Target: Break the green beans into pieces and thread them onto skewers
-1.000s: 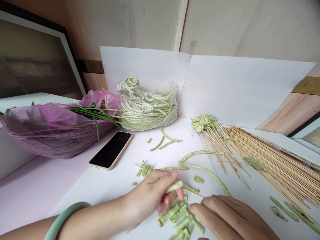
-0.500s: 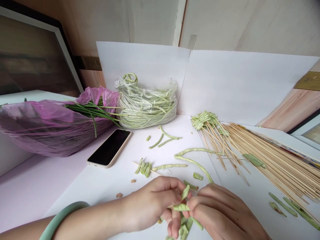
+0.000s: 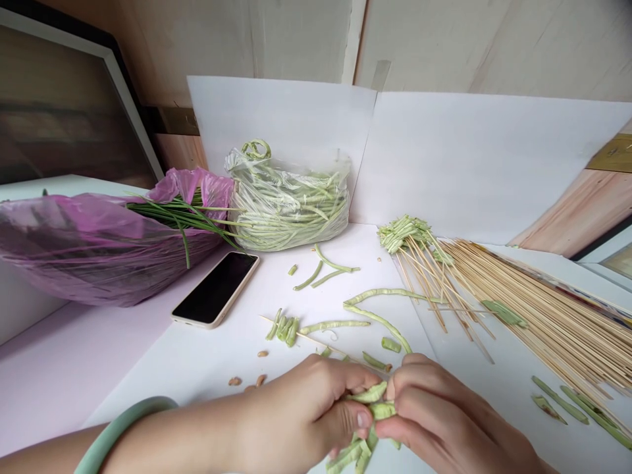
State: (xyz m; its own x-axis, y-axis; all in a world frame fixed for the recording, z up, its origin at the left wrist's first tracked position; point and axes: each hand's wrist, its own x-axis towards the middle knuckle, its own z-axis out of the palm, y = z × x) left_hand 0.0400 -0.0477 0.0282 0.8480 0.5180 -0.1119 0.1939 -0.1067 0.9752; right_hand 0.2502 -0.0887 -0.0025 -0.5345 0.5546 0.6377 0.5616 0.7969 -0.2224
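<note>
Near the middle of the near edge of the tabletop (image 3: 172,375), your left hand (image 3: 313,408) is closed, thumb and fingers gripping 2 green bean pieces (image 3: 383,411) side by side. Your right hand (image 3: 439,411) pinches at their other end, its fingertips close to the left ones. Just under your hands lies a pile of cut beans (image 3: 348,455), partly hidden. Beyond them, a threaded skewer (image 3: 285,329) lies with several pieces near its tip. Toward the far edge stands a clear bag (image 3: 293,210) of long beans, with a phone (image 3: 216,289) nearer you and a purple bag (image 3: 83,257) at the left. Bare skewers (image 3: 518,296) spread toward the right edge, beside loaded skewers (image 3: 405,234).
</note>
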